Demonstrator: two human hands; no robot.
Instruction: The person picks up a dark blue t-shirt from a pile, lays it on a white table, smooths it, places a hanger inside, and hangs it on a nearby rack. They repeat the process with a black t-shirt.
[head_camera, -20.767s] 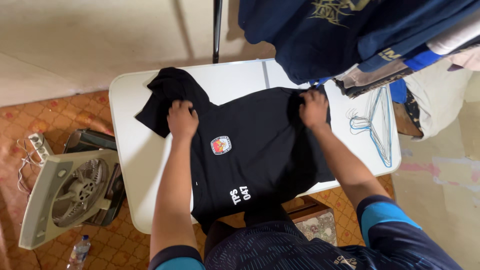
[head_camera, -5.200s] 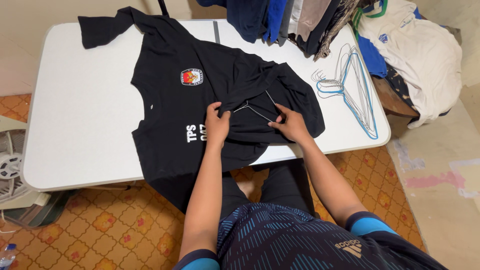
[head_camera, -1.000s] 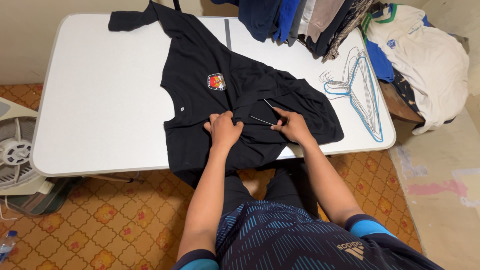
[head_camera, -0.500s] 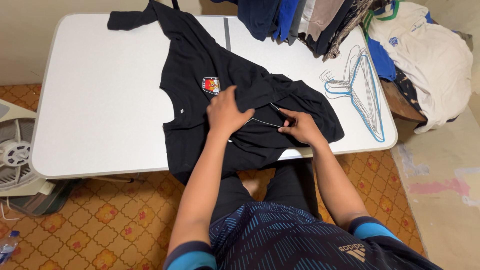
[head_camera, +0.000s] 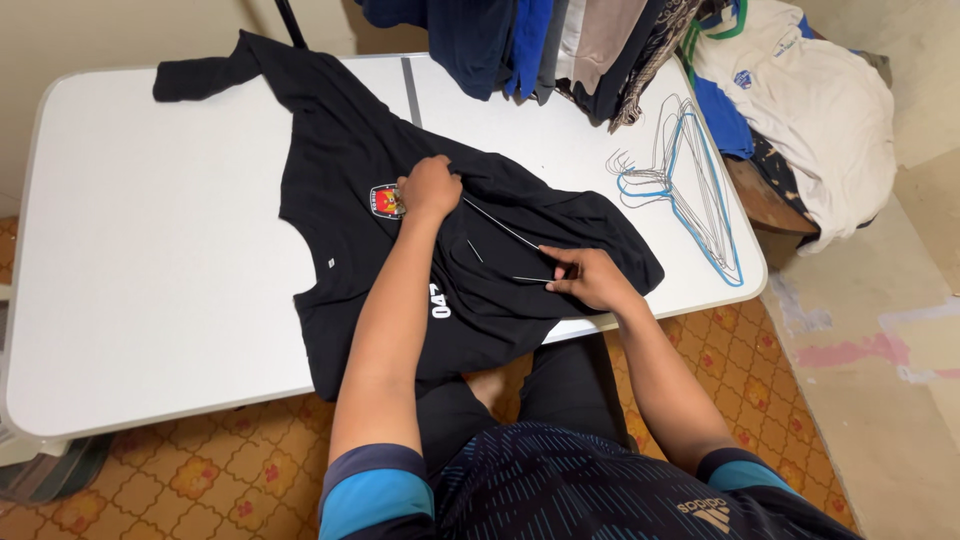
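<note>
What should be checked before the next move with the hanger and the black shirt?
1. Left hand grips the shirt fabric near the badge: ok.
2. Right hand pinches the wire hanger: ok.
3. Hanger fully inside the black shirt: not ok, wire shows on top.
4. Hanger hook through the neck opening: cannot tell.
5. Shirt all on the white table: not ok, the hem hangs over the near edge.
6. Spare hangers lie apart from the shirt: ok.
</note>
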